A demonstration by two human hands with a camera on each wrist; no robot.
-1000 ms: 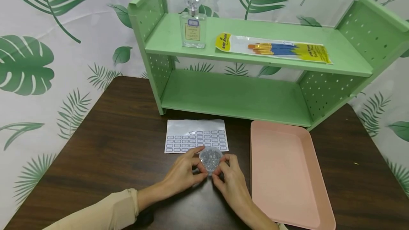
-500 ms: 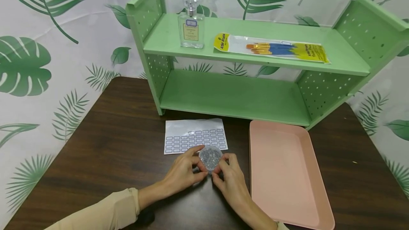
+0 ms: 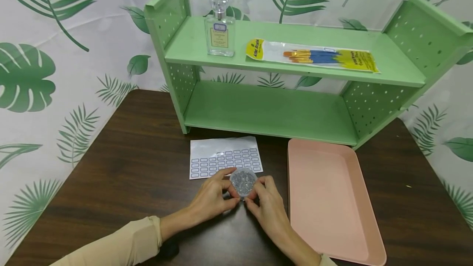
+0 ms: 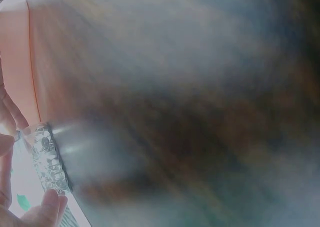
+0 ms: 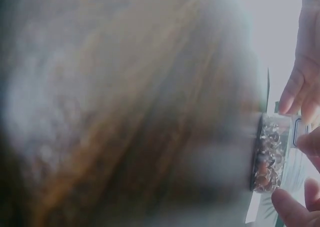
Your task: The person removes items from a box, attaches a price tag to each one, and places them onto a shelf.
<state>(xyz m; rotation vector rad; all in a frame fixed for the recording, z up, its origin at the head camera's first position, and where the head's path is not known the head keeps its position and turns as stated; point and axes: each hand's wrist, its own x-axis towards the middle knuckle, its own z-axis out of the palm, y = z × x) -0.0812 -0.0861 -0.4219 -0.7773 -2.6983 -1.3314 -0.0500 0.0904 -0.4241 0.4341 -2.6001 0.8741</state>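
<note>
A small round clear jar (image 3: 243, 180) stands on the table, holding many silvery pieces that show through its side in the left wrist view. My left hand (image 3: 211, 195) grips the jar's left side, its index finger reaching along the far rim and the thumb at the near edge. On the right, my right hand (image 3: 272, 210) holds the near side with thumb and fingertips. In the right wrist view a small dark-bordered sticker (image 5: 298, 132) shows on the jar's wall, beside a fingertip. Just behind the jar lies a white sticker sheet (image 3: 214, 147), partly covered by it.
A pink tray (image 3: 325, 200) lies to the right of the hands. Behind stands a green two-tier shelf (image 3: 264, 112). Its upper tier carries a glass perfume bottle (image 3: 220, 32) and a packet of paintbrushes (image 3: 312, 56). The dark wooden table (image 3: 129, 167) extends to the left.
The head view has shifted slightly. Both hands keep hold of the jar in nearly the same place, and its top looks a little more turned towards the head camera.
</note>
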